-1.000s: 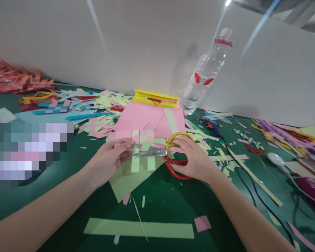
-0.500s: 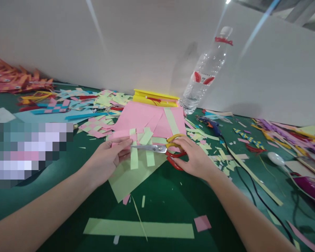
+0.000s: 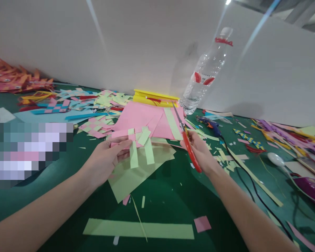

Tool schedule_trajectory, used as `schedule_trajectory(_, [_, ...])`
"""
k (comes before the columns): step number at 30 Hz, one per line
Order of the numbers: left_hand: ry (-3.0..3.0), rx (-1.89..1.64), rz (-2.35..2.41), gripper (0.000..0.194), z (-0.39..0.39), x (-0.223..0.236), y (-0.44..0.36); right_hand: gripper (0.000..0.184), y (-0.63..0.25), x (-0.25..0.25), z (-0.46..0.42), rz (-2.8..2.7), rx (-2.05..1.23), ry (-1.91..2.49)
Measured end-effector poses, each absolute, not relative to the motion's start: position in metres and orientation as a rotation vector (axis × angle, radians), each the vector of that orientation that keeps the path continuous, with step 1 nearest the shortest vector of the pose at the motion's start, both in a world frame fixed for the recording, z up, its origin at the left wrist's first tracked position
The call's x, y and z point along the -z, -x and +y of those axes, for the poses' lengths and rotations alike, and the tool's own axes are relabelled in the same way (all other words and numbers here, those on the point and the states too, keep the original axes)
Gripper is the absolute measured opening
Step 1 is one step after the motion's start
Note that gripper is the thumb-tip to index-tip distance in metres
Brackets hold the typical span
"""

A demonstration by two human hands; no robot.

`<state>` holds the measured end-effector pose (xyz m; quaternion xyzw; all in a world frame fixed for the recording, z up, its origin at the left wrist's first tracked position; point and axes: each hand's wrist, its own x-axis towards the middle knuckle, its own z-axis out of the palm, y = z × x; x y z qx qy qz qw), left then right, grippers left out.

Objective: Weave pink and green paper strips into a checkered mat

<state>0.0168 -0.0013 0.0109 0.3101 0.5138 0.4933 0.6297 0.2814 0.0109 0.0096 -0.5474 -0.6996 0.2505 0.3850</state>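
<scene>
Between the thumb and fingers of my left hand (image 3: pixel 107 157) is a small woven piece of pink and light green paper strips (image 3: pixel 134 148), with two green ends hanging down. My right hand (image 3: pixel 196 150) grips a pair of scissors (image 3: pixel 191 152) with red and yellow handles; the blades point up and away from me. The scissors are apart from the woven piece. Under my left hand lies a light green paper sheet (image 3: pixel 131 182), and behind it pink paper sheets (image 3: pixel 139 115) with a green strip across them.
A clear plastic bottle (image 3: pixel 207 73) stands by the grey wall, beside folded yellow paper (image 3: pixel 157 96). To the right are a blue glue gun (image 3: pixel 210 124) with its black cable and a white spoon (image 3: pixel 277 159). Paper scraps (image 3: pixel 110 98) lie at the back; a green strip (image 3: pixel 139 229) lies in front.
My right hand has turned the scissors from pointing left across the green strips to pointing up and away, clear of the woven piece. My left hand keeps its hold, nearly still.
</scene>
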Motion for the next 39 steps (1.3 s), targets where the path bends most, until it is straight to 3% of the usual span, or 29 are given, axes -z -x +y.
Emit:
schedule_trajectory(4, [-0.709,-1.070,1.337,0.022,-0.004,-0.017,-0.018,0.050,-0.277,-0.015,0.005,-1.894,-0.248,1.441])
schedule_trajectory(8, [-0.755,-1.100,1.445,0.025,-0.009,-0.028,-0.020,0.049,-0.275,-0.016,-0.001,-2.103,0.275,1.344])
schedule_trajectory(12, [-0.790,-1.076,1.489,0.035,-0.008,-0.025,-0.019,0.049,-0.273,-0.014,-0.005,-2.222,0.430,1.325])
schedule_trajectory(18, [-0.769,-1.195,1.421,0.031,-0.004,-0.018,-0.015,0.046,-0.277,-0.018,-0.004,-2.165,0.596,1.345])
schedule_trajectory(23, [-0.754,-1.239,1.485,0.028,-0.004,-0.020,-0.014,0.043,-0.279,-0.018,0.000,-2.037,0.583,1.426])
schedule_trajectory(32, [-0.691,-1.262,1.256,0.008,-0.002,-0.014,-0.018,0.049,-0.269,-0.015,-0.007,-2.140,0.202,1.245])
schedule_trajectory(39, [-0.613,-1.235,1.133,0.014,-0.004,-0.016,-0.019,0.052,-0.270,-0.011,-0.008,-2.308,0.276,1.173])
